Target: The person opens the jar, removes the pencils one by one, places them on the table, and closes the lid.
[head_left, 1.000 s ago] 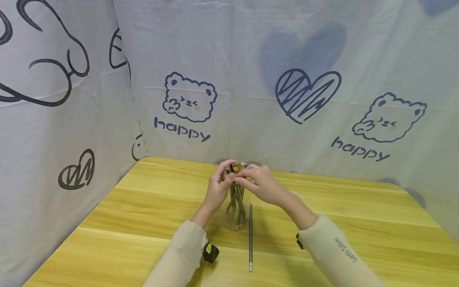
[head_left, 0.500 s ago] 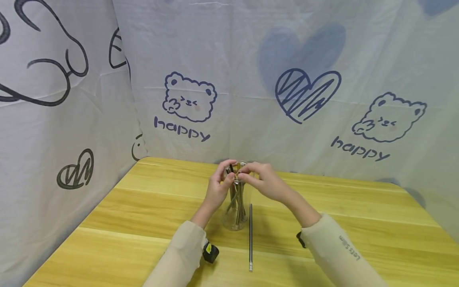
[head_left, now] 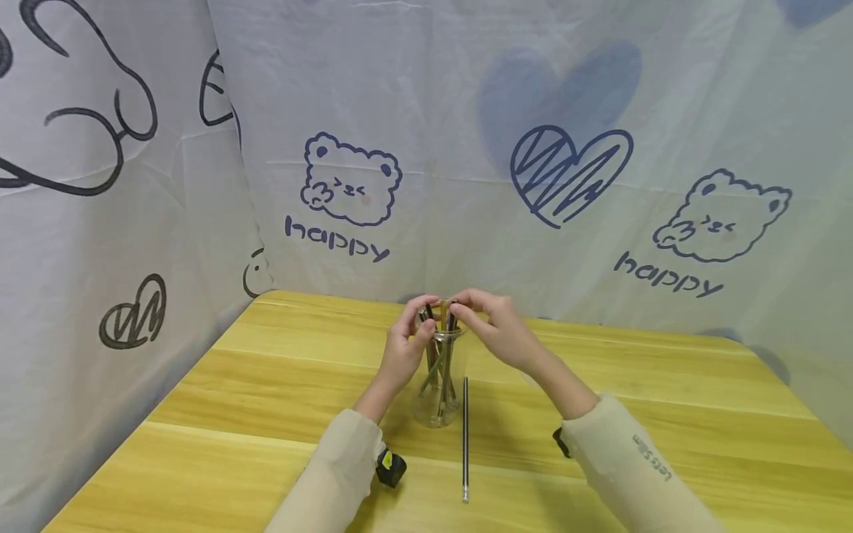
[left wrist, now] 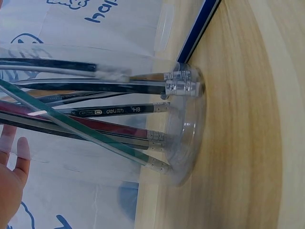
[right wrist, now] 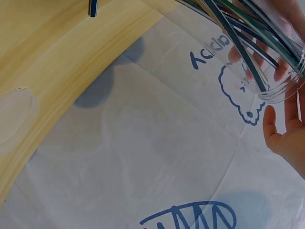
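A clear jar (head_left: 436,411) stands upright on the wooden table, with several pencils (left wrist: 109,109) in it, their ferrule ends down at its base. My left hand (head_left: 405,339) grips the jar's rim from the left, fingers curled behind it and thumb in front. At the right of the opening, thumb and forefinger of my right hand (head_left: 503,333) pinch the top of a dark pencil (head_left: 452,320) that leans inside the jar. In the right wrist view, the jar's rim (right wrist: 276,98) lies close to my right fingers. A dark striped pencil (head_left: 466,440) lies on the table in front.
A clear round lid (right wrist: 16,119) lies flat on the table, right of the jar. Behind the wooden table (head_left: 266,385) hangs a white printed cloth (head_left: 453,244), which also covers the left side. Black wrist straps (head_left: 390,468) show at my sleeves.
My right hand has shifted right and slightly up, from beside my left thumb to the right side of the jar's opening. A dark pencil has swung rightward with it. My left hand stays put.
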Demonstrator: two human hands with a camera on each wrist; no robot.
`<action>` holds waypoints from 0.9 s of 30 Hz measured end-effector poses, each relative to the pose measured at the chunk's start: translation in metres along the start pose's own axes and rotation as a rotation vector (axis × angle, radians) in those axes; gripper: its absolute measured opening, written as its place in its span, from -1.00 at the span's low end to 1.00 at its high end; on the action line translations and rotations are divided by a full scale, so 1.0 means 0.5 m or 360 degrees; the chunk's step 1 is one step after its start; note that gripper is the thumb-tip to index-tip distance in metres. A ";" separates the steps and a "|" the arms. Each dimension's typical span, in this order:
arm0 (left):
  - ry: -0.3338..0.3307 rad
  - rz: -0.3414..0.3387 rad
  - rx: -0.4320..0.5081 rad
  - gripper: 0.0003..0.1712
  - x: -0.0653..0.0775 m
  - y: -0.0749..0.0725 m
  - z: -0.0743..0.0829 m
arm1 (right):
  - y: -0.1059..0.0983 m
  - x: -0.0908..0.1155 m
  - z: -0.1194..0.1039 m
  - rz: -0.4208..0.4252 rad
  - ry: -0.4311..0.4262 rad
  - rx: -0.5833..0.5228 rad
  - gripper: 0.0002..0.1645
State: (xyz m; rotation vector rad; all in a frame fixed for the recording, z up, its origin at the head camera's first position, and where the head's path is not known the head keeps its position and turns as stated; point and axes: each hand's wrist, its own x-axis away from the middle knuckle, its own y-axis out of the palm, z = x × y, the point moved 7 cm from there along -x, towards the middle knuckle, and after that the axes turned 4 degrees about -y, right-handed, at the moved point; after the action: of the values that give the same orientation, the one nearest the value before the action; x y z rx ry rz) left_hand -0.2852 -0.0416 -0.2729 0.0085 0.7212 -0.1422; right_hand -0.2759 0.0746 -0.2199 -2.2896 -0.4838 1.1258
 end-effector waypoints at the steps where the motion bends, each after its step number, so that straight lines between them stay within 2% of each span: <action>1: 0.0002 0.0002 -0.0002 -0.15 0.000 0.000 0.001 | -0.002 -0.001 -0.001 0.0017 -0.0007 -0.0001 -0.81; 12: -0.0013 0.0008 -0.0019 -0.12 -0.001 0.000 0.003 | -0.030 -0.005 -0.002 0.0353 -0.0014 -0.0101 -0.84; 19: -0.0016 0.0018 -0.0019 -0.09 -0.001 0.000 0.001 | -0.038 -0.003 0.001 0.0454 -0.0062 -0.0175 -0.92; 27: -0.0008 0.0022 -0.0008 -0.09 0.000 0.000 0.001 | -0.052 0.003 -0.007 0.0616 -0.0165 -0.0095 -0.94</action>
State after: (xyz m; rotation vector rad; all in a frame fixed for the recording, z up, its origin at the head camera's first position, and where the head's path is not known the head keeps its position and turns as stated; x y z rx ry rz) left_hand -0.2851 -0.0414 -0.2724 0.0084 0.7163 -0.1269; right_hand -0.2745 0.0948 -0.2032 -2.4518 -0.1116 1.4344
